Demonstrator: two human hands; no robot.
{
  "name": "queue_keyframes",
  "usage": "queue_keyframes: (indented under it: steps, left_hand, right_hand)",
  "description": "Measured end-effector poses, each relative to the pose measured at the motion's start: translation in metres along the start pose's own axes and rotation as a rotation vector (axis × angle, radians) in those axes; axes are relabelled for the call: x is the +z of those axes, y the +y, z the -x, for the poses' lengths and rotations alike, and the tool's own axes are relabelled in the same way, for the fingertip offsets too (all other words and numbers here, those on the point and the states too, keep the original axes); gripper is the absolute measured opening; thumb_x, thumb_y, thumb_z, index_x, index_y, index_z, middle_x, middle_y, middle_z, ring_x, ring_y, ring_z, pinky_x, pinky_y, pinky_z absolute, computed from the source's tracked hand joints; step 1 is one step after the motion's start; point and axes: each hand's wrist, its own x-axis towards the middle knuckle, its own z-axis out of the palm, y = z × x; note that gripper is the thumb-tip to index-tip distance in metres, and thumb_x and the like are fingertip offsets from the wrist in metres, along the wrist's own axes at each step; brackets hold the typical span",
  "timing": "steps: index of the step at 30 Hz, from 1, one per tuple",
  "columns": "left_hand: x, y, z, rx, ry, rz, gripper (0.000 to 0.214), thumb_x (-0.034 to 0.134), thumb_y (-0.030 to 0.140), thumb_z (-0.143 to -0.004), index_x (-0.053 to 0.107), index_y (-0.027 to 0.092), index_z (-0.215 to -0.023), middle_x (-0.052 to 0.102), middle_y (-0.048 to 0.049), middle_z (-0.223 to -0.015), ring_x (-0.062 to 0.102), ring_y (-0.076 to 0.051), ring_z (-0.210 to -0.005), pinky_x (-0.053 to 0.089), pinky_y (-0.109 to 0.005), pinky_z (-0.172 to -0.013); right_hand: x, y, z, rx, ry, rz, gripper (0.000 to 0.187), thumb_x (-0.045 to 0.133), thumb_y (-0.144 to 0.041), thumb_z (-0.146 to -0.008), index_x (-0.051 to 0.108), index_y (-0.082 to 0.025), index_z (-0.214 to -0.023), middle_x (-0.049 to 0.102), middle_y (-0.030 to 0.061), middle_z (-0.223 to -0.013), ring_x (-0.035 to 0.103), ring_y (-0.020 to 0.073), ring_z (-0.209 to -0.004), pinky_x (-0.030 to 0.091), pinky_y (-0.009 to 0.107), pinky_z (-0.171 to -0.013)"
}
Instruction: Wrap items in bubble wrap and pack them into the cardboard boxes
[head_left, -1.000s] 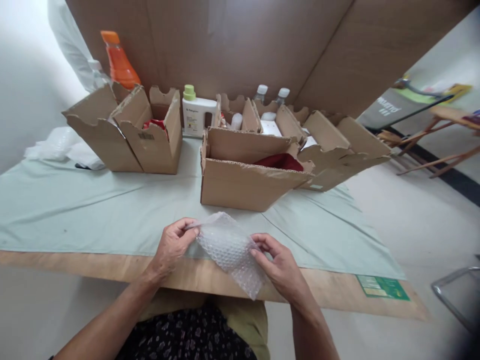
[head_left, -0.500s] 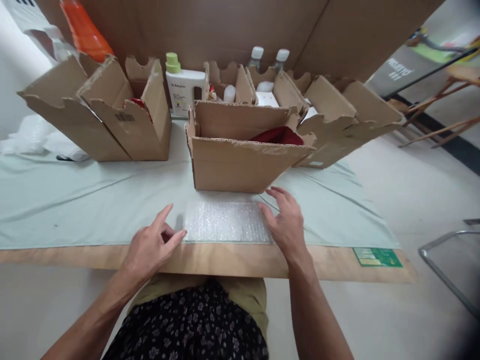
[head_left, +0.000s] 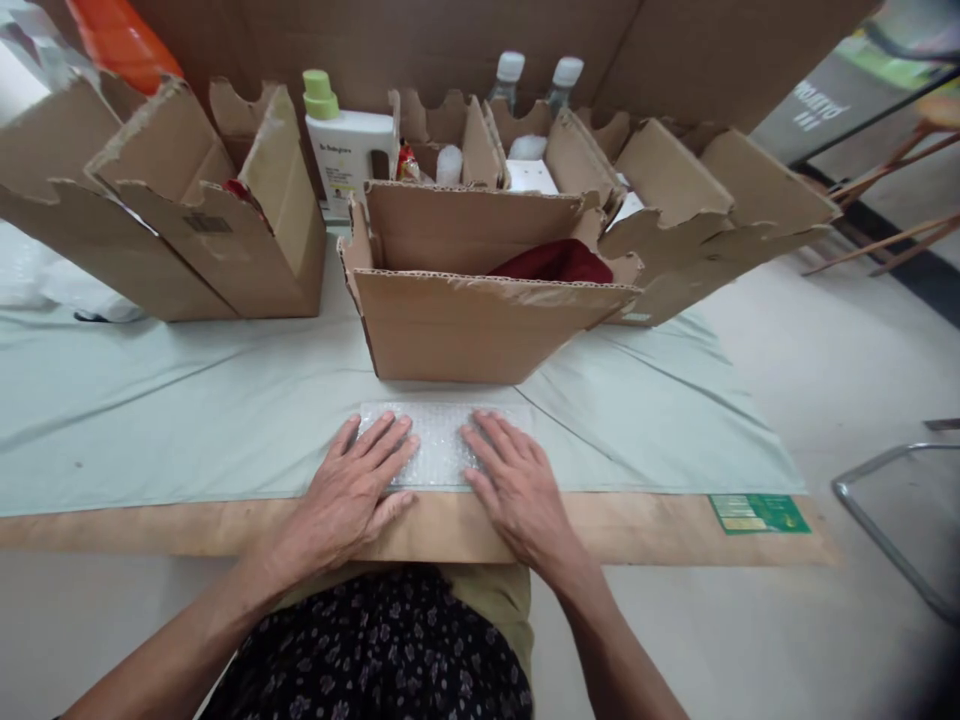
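A flat rectangle of bubble wrap (head_left: 442, 455) lies on the pale green cloth (head_left: 225, 420) near the table's front edge. My left hand (head_left: 358, 485) rests palm down over its left part, fingers spread. Over the right part lies my right hand (head_left: 516, 485), also flat with fingers apart. The bubble wrap shows between the two hands and past the fingertips. Just beyond it stands an open cardboard box (head_left: 480, 330) with dark red fabric (head_left: 555, 262) inside.
More cut cardboard boxes (head_left: 217, 240) stand at the back left and back right. Between them are a white jug with a green cap (head_left: 349, 155) and clear bottles with white caps (head_left: 510, 70). A green card (head_left: 759, 514) lies on the wooden edge at right.
Both hands have moved inward from the sides of the bubble wrap and now lie flat on it. The camera view has shifted slightly.
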Motion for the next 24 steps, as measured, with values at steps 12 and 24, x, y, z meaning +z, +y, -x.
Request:
queue_keyframes:
  steps: [12,24]
  left_hand:
    - [-0.004,-0.006,0.009,-0.020,0.254,0.074,0.044,0.058,0.036,-0.100,0.059,0.023,-0.142,0.047,-0.0132,-0.162,0.038,-0.034,-0.153,0.032,-0.059,-0.123]
    - [0.003,-0.010,0.007,-0.347,0.421,0.113,0.006,0.061,0.025,-0.086,0.064,0.021,-0.083,0.072,-0.0150,-0.127,0.058,-0.037,-0.130,0.047,-0.056,-0.106]
  right_hand:
    - [-0.031,0.046,0.013,0.182,0.340,0.024,0.034,0.046,-0.032,-0.103,0.066,-0.022,-0.129,0.072,0.0107,-0.133,0.061,0.0297,-0.132,0.046,0.048,-0.104]
    - [-0.035,0.034,0.004,0.280,0.142,-0.178,0.017,0.054,-0.033,-0.093,0.067,-0.022,-0.089,0.077,0.0079,-0.096,0.070,0.0276,-0.090,0.052,0.044,-0.085]
